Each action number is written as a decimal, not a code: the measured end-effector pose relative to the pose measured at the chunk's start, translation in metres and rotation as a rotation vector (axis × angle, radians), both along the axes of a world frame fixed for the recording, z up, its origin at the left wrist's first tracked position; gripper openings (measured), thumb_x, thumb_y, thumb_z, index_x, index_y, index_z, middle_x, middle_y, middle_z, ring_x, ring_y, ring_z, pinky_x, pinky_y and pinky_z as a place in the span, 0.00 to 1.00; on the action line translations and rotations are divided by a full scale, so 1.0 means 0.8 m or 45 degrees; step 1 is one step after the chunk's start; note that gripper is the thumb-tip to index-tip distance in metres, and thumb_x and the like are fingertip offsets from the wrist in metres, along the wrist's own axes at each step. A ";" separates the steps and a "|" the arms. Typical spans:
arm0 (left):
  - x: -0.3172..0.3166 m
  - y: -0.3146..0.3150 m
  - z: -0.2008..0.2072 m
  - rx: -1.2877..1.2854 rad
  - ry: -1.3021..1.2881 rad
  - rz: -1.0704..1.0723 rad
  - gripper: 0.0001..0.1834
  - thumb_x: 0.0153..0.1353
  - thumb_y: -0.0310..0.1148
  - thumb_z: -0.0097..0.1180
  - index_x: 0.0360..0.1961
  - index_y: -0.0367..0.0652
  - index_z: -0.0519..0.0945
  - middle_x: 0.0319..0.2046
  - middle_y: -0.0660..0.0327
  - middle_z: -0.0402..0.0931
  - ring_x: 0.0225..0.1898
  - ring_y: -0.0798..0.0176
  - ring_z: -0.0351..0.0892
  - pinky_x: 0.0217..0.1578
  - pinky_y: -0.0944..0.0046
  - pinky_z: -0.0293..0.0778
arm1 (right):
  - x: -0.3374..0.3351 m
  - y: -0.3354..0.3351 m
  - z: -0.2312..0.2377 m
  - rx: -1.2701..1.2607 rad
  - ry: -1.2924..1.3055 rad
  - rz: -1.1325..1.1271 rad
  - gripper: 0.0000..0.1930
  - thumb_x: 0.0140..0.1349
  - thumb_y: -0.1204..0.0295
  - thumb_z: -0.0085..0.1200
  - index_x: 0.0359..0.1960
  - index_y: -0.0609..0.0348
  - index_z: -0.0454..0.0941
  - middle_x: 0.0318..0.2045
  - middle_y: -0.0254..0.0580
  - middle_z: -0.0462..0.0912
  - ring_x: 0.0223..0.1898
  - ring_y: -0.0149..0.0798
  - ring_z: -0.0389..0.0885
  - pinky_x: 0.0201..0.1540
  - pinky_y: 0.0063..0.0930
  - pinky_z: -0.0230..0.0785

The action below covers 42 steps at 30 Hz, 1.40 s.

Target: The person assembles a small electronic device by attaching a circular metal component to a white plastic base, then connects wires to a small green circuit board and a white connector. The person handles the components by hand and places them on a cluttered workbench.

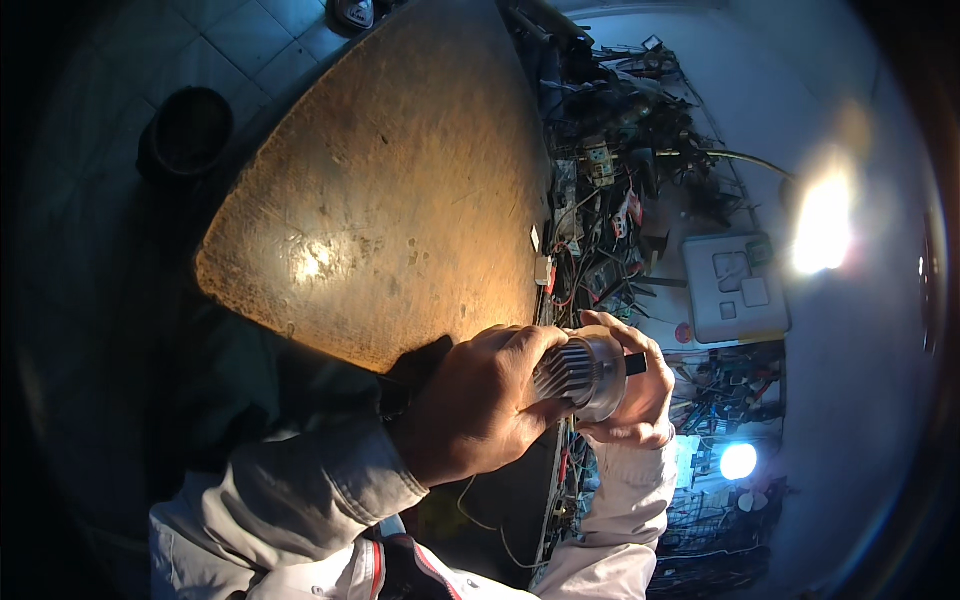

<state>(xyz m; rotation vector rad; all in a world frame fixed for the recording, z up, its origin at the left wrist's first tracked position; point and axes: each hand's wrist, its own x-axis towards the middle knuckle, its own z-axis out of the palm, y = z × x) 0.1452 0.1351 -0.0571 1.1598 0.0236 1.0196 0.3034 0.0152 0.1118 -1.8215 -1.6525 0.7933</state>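
A silvery finned metal cylinder (570, 371) is held up between both my hands, close to the near right end of the wooden tabletop. It has a row of ribs on one side, a smooth rounded band at the other end, and a short black block (636, 364) sticking out. My left hand (485, 405) wraps its fingers and thumb round the ribbed part. Around the smooth end curl the fingers of my right hand (645, 390), partly hidden behind the cylinder. What the piece belongs to cannot be told.
A worn brown wooden tabletop (390, 190) fills the middle. Tangled wires, tools and electronic parts (610, 200) crowd its right edge. A bright lamp (825, 225), a white panel (735, 285) and a second round light (738, 461) are at the right. A dark bucket (190, 130) stands on the tiled floor.
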 end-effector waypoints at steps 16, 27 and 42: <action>0.003 -0.002 -0.005 0.056 -0.017 0.079 0.31 0.56 0.32 0.80 0.58 0.36 0.80 0.46 0.44 0.86 0.49 0.39 0.88 0.49 0.47 0.84 | 0.004 0.000 -0.009 0.039 -0.262 0.100 0.57 0.41 0.82 0.87 0.77 0.62 0.68 0.75 0.64 0.71 0.72 0.62 0.77 0.70 0.57 0.77; -0.003 0.001 -0.002 0.048 -0.016 0.071 0.32 0.55 0.30 0.80 0.59 0.36 0.79 0.47 0.45 0.86 0.50 0.38 0.88 0.48 0.47 0.84 | 0.000 0.003 -0.003 0.000 -0.281 0.104 0.60 0.39 0.80 0.87 0.78 0.66 0.65 0.74 0.66 0.72 0.72 0.62 0.77 0.72 0.57 0.73; 0.002 -0.006 -0.004 -0.007 -0.041 0.071 0.32 0.52 0.26 0.81 0.58 0.37 0.81 0.47 0.46 0.87 0.50 0.40 0.89 0.50 0.49 0.85 | -0.014 -0.014 -0.007 -0.095 0.225 -0.438 0.64 0.38 0.69 0.87 0.77 0.81 0.61 0.68 0.65 0.79 0.71 0.55 0.78 0.77 0.50 0.63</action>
